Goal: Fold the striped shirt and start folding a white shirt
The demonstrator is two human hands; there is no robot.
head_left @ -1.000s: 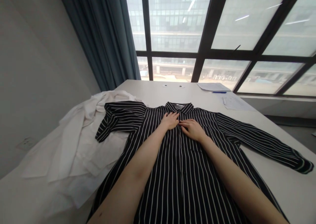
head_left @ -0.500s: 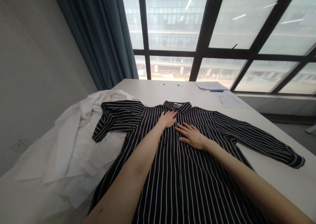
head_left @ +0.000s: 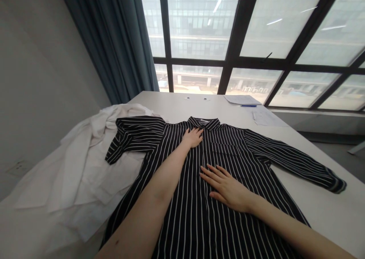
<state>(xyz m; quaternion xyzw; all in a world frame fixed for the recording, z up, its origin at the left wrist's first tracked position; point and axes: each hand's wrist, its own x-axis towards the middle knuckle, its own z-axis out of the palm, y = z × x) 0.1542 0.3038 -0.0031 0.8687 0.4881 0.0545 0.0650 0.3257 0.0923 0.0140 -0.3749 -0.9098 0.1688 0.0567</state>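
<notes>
A black shirt with white stripes (head_left: 194, 183) lies front side up on the white table (head_left: 171, 107), its collar toward the window. My left hand (head_left: 193, 138) rests on the shirt's upper front just below the collar, fingers spread. Lower down, around mid-chest, my right hand (head_left: 229, 188) lies flat on the cloth with its fingers apart. The shirt's right-side sleeve stretches out across the table, while the left-side sleeve is bent, its end resting on white cloth (head_left: 82, 167). The shirt's hem runs out of view at the bottom.
Papers (head_left: 242, 99) and a blue pen (head_left: 248, 105) lie at the table's far right. A dark blue curtain (head_left: 114, 42) hangs at the left, next to a large framed window (head_left: 199, 23). A wall socket (head_left: 18, 168) is at far left.
My right hand has slid down the shirt front, from beside the collar area toward me, uncovering the chest pocket. My left hand has stayed in place below the collar.
</notes>
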